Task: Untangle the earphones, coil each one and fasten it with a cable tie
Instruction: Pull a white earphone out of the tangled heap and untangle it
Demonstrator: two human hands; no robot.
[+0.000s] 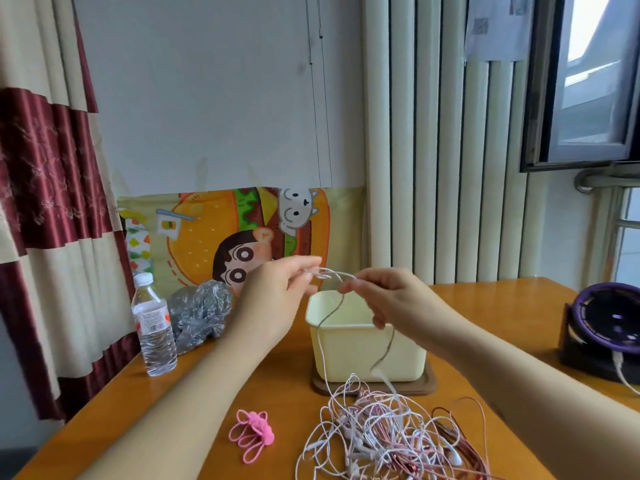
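I read both hands raised above the tub (363, 355), left hand (277, 292) and right hand (384, 299) each pinching one white cord (337, 273), its strands dropping over the tub's front wall to the tangle (381, 431) on the table (294, 375) beside the ties (251, 433); the bottle (154, 327) holds clear water.

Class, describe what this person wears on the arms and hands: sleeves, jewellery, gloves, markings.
Nothing worn shows. The left hand and right hand are ungloved, with no rings seen. The left forearm and right forearm are bare to the picture's edge: no sleeves, watch, bracelet or markings.
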